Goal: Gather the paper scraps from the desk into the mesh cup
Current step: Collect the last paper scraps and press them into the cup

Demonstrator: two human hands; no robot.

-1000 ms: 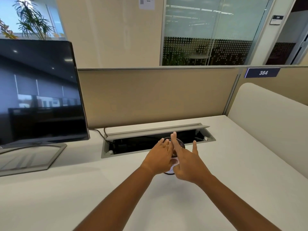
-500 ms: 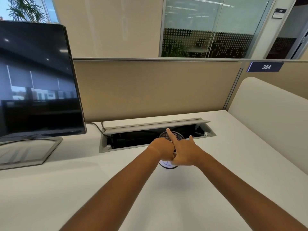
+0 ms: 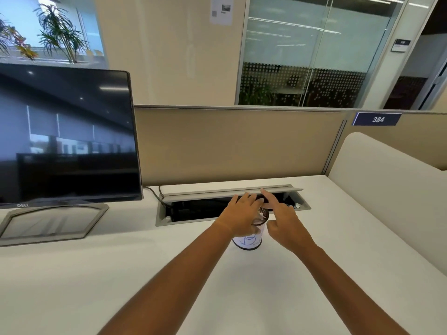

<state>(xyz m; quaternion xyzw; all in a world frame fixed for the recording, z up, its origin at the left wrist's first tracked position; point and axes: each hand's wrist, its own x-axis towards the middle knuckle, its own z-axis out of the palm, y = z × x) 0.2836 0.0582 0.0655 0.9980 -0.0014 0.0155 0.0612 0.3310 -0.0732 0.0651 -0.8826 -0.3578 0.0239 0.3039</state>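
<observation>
Since half a second ago: the left hand [image 3: 240, 215] has gone from a curled fist to flat fingers, and the right hand [image 3: 284, 223] has moved off to the right, so the cup now shows between them.

Desk [image 3: 121, 274]: white. No loose paper is visible on the part in frame.

Monitor [image 3: 65, 136]: far left on its stand, screen dark, well apart from the work.

Cable tray [image 3: 193, 209]: lid open, just behind the cup. It's an open slot next to the target, so a stray scrap could drop in there.

Left hand: fingers straight, laid across the near-left side of the cup mouth. Nothing pinched that I can see. My guess is it's either letting go of scraps or pressing them down so they stay in. The thumb is hidden, so I can't tell if it braces the wall.

Right hand: index finger straight and pointing away over the tray, thumb out, other fingers loosely bent, holding nothing. It sits just beside the cup's right side and probably steadies or guards it.

Cup [image 3: 249, 241]: upright on the desk, directly between the hands, white label with a blue mark facing the camera, dark mesh showing at the rim.

Scraps: a pale fleck [image 3: 260, 215] inside the mouth may be paper, but it's too small to confirm. Task looks nearly done.
</observation>
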